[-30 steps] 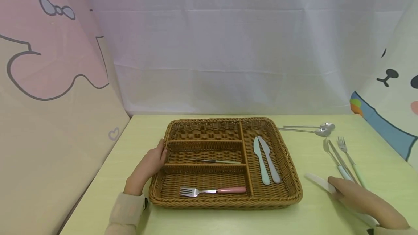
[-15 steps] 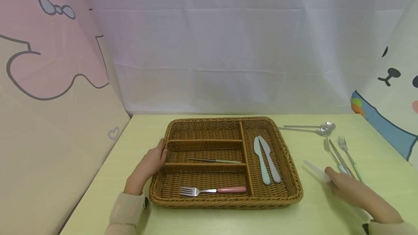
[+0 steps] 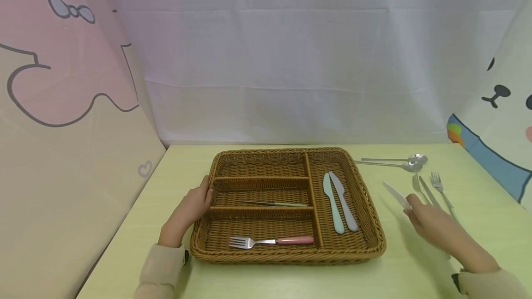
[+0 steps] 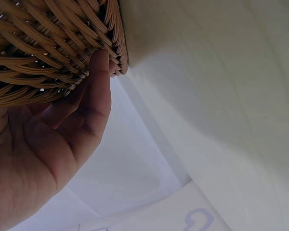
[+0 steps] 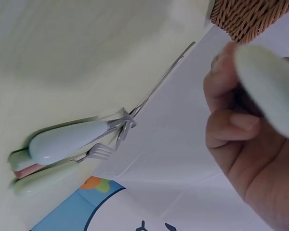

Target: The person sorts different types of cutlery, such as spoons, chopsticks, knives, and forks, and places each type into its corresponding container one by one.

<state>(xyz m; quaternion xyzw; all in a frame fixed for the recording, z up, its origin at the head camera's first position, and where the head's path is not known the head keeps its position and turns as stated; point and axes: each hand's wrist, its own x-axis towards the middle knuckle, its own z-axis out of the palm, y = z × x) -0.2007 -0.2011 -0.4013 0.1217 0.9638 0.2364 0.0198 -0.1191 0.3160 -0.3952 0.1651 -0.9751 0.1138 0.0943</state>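
Observation:
My left hand (image 3: 188,212) grips the left side of a brown wicker cutlery basket (image 3: 287,257); in the left wrist view its fingers (image 4: 97,94) bend against the woven wall. My right hand (image 3: 442,230) holds a white table knife (image 3: 396,194) above the table, right of the basket, blade pointing up and left. The right wrist view shows the knife's pale handle (image 5: 269,91) in the curled fingers. In the basket's right compartment lie a mint knife (image 3: 334,204) and a lilac knife (image 3: 344,202). A pink-handled fork (image 3: 272,242) lies in the front left compartment.
A slim utensil with a pale handle (image 3: 287,205) lies in the middle left compartment. Two spoons (image 3: 411,166) rest behind the right hand. Right of it lie a fork (image 3: 437,183) and more cutlery, partly hidden. White cloth (image 3: 274,77) hangs behind the table.
My right hand has risen with the white knife and moved up and left, nearer the basket. The left hand and basket have stayed in place.

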